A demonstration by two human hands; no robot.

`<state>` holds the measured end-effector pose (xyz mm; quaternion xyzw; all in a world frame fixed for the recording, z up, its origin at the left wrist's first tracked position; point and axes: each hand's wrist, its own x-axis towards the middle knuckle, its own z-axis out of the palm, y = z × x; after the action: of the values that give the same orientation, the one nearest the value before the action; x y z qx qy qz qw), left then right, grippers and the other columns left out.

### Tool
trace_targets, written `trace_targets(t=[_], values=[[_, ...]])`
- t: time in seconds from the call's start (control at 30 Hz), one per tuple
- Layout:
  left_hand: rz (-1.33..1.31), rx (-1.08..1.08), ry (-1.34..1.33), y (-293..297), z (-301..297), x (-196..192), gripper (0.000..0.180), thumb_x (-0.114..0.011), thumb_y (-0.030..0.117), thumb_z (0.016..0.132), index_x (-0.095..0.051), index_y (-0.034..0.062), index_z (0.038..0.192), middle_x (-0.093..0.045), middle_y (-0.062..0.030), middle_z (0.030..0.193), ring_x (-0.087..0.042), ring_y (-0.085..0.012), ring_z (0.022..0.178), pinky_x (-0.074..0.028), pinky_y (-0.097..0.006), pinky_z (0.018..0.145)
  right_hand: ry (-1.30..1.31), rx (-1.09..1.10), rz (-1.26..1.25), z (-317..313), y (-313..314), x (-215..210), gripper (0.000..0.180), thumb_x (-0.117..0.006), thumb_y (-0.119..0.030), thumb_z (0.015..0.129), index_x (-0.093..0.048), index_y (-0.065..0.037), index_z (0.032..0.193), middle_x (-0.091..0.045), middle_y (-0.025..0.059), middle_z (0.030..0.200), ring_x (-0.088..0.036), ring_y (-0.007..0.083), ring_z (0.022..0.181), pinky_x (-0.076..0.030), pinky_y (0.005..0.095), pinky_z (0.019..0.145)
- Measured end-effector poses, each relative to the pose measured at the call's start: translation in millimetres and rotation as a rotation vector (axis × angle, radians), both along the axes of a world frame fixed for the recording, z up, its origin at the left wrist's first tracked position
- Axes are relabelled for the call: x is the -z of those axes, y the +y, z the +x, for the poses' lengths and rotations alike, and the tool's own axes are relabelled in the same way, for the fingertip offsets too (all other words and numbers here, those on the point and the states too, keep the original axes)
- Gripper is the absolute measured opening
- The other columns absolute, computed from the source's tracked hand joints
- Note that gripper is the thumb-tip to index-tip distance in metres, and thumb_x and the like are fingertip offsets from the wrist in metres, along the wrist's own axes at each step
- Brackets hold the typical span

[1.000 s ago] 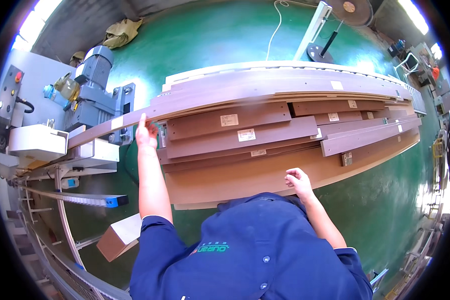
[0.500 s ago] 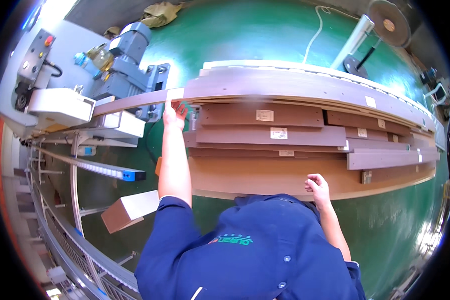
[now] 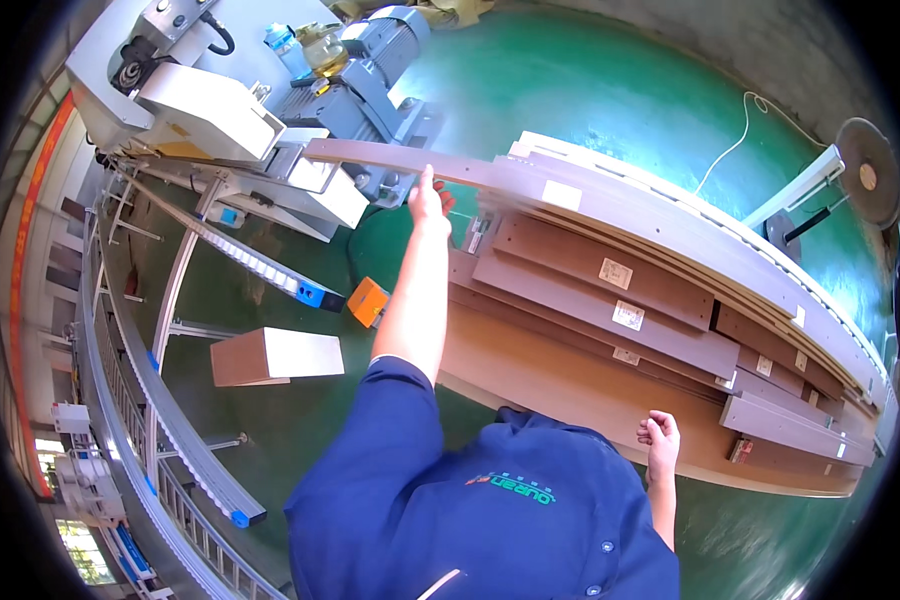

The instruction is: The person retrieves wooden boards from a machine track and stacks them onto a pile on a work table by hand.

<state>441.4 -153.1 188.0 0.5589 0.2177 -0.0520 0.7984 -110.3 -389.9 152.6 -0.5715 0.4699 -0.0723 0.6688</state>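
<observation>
A long, narrow grey-brown board [image 3: 390, 158] reaches from beside the white machine housing to the stack of boards [image 3: 590, 290], a white label on its face. At its near edge is my left hand [image 3: 430, 203]: one digit points up against the board, while the other fingers are spread just below the edge. My left hand does not close around it. Low over the near side of the stack, my right hand [image 3: 658, 438] hangs with curled fingers and nothing visible in it.
The machine's white housing [image 3: 205, 115] and grey motor [image 3: 385, 45] stand at the far left. Curved conveyor rails [image 3: 205, 470] run down the left side. A cardboard-coloured box [image 3: 300, 357] and an orange object [image 3: 368, 300] are left of my arm. A round-headed stand [image 3: 815, 190] is far right.
The board has slid rightward out of the machine housing, its label passing my left hand onto the stack side. The view has turned left. My right hand stays curled.
</observation>
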Motion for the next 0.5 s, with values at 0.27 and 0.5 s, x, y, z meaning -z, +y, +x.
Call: trace_targets(t=[0.27, 0.5], values=[[0.115, 0.285, -0.03, -38, -17, 11, 0.028, -0.074, 0.035, 0.079, -0.058, 0.013, 0.083, -0.054, 0.0009, 0.077, -0.049, -0.0115, 0.062, -0.044, -0.032, 0.057, -0.03, 0.036, 0.0, -7, -3, -6, 0.017, -0.056, -0.007, 0.092, -0.057, -0.002, 0.108, -0.063, 0.0067, 0.087, -0.059, 0.0117, 0.071, -0.048, 0.0238, 0.064], [-0.124, 0.197, -0.053, 17, 44, 42, 0.019, -0.073, 0.03, 0.082, -0.061, 0.0166, 0.089, -0.052, 0.0061, 0.071, -0.041, -0.0076, 0.055, -0.035, -0.025, 0.051, -0.04, 0.005, -0.006, 4, 4, -3, 0.02, -0.061, -0.011, 0.09, -0.059, -0.002, 0.107, -0.063, 0.0041, 0.09, -0.059, 0.011, 0.078, -0.049, 0.0257, 0.07]])
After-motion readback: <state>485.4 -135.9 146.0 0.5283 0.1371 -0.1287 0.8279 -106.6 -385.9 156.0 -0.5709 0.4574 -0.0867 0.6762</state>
